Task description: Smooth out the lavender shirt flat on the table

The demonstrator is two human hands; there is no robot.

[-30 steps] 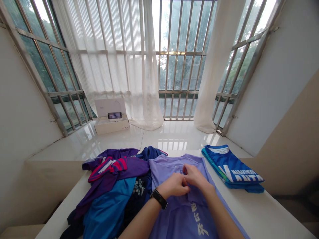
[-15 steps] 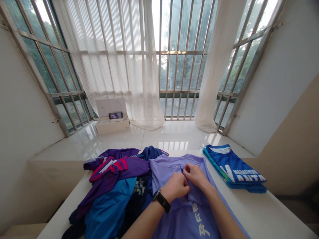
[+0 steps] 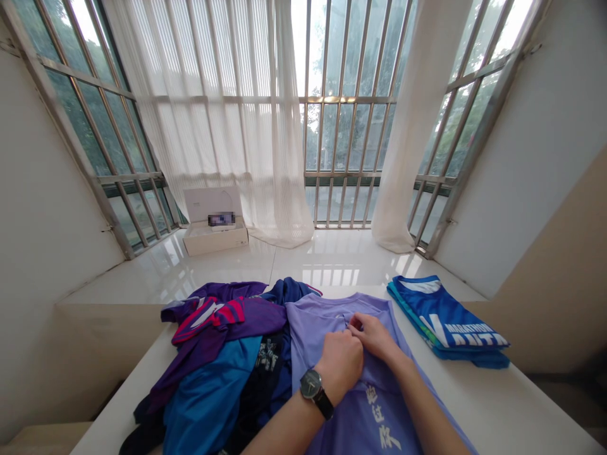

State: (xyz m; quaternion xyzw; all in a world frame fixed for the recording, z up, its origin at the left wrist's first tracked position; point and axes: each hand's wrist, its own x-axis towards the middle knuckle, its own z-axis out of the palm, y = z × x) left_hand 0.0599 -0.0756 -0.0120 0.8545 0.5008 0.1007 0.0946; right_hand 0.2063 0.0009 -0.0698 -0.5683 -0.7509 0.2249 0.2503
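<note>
A lavender T-shirt (image 3: 327, 404) with white characters down its front lies spread before me, its neckline at the far end. My left hand (image 3: 340, 359), with a black-strapped watch on the wrist, is closed over the chest of the shirt. Its fingertips are hidden, but the cloth bunches up under it. Touching it, my right hand (image 3: 372, 335) pinches the raised cloth between thumb and fingertips. Whether something small is also between the fingers, I cannot make out.
To the left lies a loose heap of purple, blue and black clothes (image 3: 208, 373). A folded stack of blue shirts (image 3: 441, 322) sits at the right on the white table (image 3: 512, 411). An open white box (image 3: 215, 240) stands on the window ledge behind.
My left hand has rolled over, so its back and the watch face now show, and it has drawn closer to my right hand. The right hand has barely moved.
</note>
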